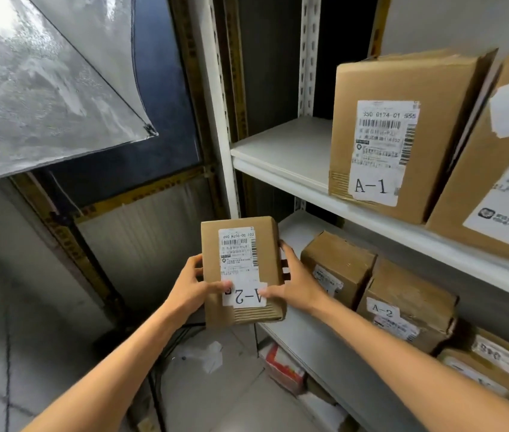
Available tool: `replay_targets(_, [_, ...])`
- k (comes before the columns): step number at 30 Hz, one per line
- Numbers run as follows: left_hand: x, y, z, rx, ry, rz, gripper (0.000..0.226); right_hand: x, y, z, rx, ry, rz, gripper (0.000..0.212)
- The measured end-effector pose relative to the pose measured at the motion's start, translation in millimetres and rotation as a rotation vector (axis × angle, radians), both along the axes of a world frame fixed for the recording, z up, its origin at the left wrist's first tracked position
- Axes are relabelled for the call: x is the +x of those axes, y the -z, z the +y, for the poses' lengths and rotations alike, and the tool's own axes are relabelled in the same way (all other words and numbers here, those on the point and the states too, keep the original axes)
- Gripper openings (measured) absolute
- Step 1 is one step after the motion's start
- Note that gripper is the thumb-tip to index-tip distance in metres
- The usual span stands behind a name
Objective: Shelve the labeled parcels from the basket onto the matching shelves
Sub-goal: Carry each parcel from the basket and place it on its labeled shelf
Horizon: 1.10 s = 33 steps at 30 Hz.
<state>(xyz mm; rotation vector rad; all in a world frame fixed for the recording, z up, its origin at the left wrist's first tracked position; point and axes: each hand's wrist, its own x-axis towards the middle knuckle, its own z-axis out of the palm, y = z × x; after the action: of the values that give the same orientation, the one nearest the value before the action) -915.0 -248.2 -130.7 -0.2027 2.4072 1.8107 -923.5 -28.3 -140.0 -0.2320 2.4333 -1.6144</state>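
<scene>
Item: A-2 parcel, held near, left of the lower shelf. Left hand and right hand: fingers clamped on its sides. Step: matching label. Next, likely: carry right, set beside shelved A-2 box.

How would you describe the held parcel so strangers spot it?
Find the white metal shelving unit at right. Left of its lower shelf, the left hand and right hand hold a small brown cardboard parcel. Only its A-2 label reads upside down.

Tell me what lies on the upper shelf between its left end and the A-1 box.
Nothing: the head view shows bare upper shelf left of the A-1 box.
</scene>
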Motion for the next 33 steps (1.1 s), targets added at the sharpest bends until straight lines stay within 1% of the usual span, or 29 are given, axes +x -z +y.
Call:
replay_targets(6, [-75.2,23.2,-7.1,-0.008,0.042,-0.044,0.071,-52.7,27.8,-19.7,0.05,0.18,-0.051,0.103])
replay_targets(9, [-102.6,35.6,-10.7,-0.051,0.095,-0.089,0.07,-69.2,37.6,-37.3,0.049,0.31,-0.125,0.095])
replay_targets(11, [-124.2,40.7,-12.1,-0.084,0.14,-0.103,0.07,-83.3,38.2,-46.4,0.027,0.375,-0.203,0.094])
replay_targets(15, [-165.2,48.6,-5.8,-0.121,0.215,-0.083,0.07,-113.6,46.6,-50.3,0.04,0.557,-0.198,0.077])
replay_targets(19, [-197.9,55.9,14.5,-0.205,0.279,-0.011,0.065,-128.3,42.1,-44.9,0.02,0.683,-0.205,0.072])
replay_targets(22, [-208.6,67.6,29.0,-0.201,0.31,0.0,0.065,-129.3,38.1,-40.5,0.005,0.701,-0.233,0.072])
replay_targets(26, [-213.2,74.5,39.2,-0.194,0.34,-0.039,0.066,-128.1,37.5,-37.6,0.145,0.691,-0.267,0.07])
replay_targets(28, [-215.6,72.8,38.7,-0.2,0.356,-0.049,0.07,-128.0,35.1,-36.2,0.193,0.687,-0.282,0.071])
replay_targets(31, [-215.4,68.7,35.2,-0.235,0.385,-0.067,0.077,-125.7,29.9,-36.7,0.271,0.665,-0.228,0.073])
replay_targets(33, [-213.2,63.3,34.3,-0.308,0.391,-0.081,0.077,-124.1,25.7,-36.2,0.336,0.634,-0.161,0.078])
